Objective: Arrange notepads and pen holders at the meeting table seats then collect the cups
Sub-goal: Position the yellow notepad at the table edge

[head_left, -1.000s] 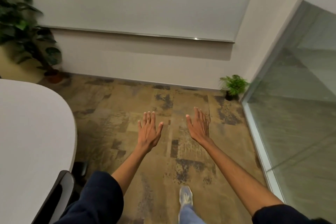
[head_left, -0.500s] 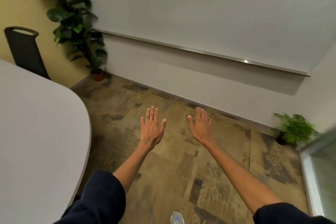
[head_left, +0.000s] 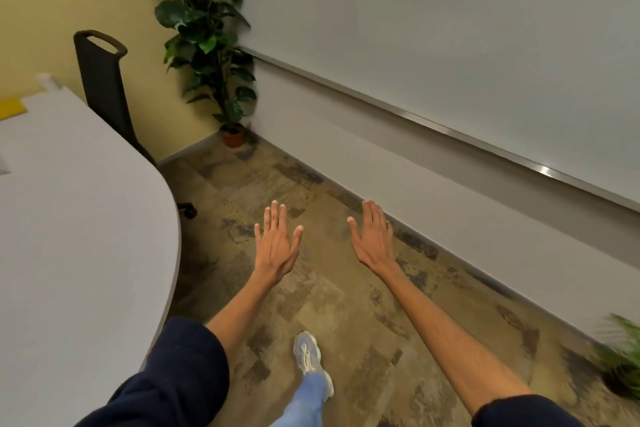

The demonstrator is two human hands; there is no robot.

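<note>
Head view: left hand [head_left: 276,246] and right hand [head_left: 373,242] flat, fingers [head_left: 274,215] extended, holding nothing; pale surface [head_left: 79,239] left of fingers, floor [head_left: 332,305] beneath.

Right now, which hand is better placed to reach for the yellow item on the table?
Left. The left hand is open, empty and nearer the table, where the yellow item lies at the far left edge. The right hand, also empty, hovers nearer the wall.

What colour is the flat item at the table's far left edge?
Yellow: the flat yellow item lies on the grey table, head view.
</note>
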